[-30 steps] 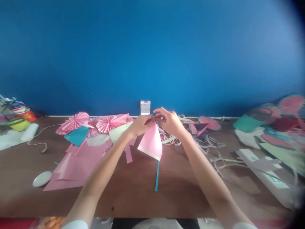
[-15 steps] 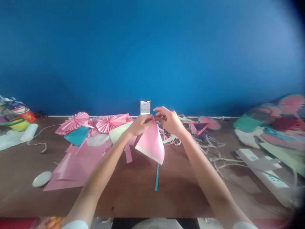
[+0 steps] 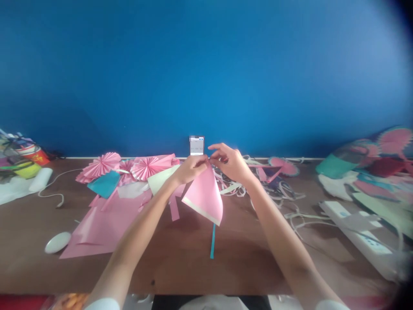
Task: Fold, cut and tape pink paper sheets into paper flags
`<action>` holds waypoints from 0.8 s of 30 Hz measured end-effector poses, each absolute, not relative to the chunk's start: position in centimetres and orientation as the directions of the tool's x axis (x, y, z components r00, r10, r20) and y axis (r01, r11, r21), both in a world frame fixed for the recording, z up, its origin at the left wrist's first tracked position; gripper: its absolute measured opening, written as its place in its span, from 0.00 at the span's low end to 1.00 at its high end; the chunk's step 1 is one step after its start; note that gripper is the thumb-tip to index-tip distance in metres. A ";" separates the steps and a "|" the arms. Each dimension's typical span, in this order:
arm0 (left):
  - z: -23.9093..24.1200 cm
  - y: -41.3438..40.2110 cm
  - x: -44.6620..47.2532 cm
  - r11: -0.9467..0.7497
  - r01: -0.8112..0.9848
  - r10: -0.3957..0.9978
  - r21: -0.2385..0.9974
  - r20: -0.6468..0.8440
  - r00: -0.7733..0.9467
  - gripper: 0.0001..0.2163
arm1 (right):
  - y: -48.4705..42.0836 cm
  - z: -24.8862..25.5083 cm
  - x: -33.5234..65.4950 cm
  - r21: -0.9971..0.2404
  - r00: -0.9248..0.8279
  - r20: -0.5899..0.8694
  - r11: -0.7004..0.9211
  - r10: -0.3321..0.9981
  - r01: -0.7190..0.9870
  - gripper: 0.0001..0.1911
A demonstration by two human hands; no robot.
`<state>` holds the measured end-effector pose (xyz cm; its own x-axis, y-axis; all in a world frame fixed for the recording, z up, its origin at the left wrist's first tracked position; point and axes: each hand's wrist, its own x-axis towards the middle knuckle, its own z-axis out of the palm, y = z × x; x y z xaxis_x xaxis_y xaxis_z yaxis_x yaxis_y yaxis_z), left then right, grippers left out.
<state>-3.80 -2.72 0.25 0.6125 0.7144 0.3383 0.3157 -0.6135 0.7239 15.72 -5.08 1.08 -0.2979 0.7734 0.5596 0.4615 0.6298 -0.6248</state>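
Held up above the table's middle is a curved piece of pink paper [image 3: 205,193] with a pale strip along its lower edge. It narrows upward to a point between my hands. My left hand [image 3: 192,168] pinches it near that upper point from the left. From the right, my right hand [image 3: 230,162] has its thumb and a finger closed at the same tip, while its index finger stays raised. The exact contact of the right fingertips is partly hidden. Below the paper a narrow blue strip [image 3: 212,245] lies on the table.
Pink paper fans [image 3: 146,168], a teal piece [image 3: 103,184] and a large pink sheet [image 3: 103,224] lie left. A phone [image 3: 196,146] leans against the blue wall. A white mouse [image 3: 58,242] is front left; a power strip [image 3: 358,232], cables and paper scraps are right.
The lower edge of the pink paper has swung slightly down and to the left. Both hands stay almost in place at its tip.
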 end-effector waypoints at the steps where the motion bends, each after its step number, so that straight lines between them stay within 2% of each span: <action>1: 0.3 -2.8 -3.8 -0.612 0.316 0.715 0.725 0.337 0.613 0.11 | -5.1 1.1 15.7 -0.626 -0.296 0.561 0.630 0.773 0.459 0.20; 24: 0.5 -2.8 -3.9 -0.591 0.252 0.701 0.766 0.333 0.631 0.10 | -4.5 0.6 16.2 -0.641 -0.310 0.595 0.671 0.741 0.374 0.17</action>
<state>-3.95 -2.85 0.55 0.6309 0.7010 0.3325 0.2523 -0.5906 0.7665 16.25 -4.53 0.60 -0.3102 0.7414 0.5950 0.3740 0.6706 -0.6406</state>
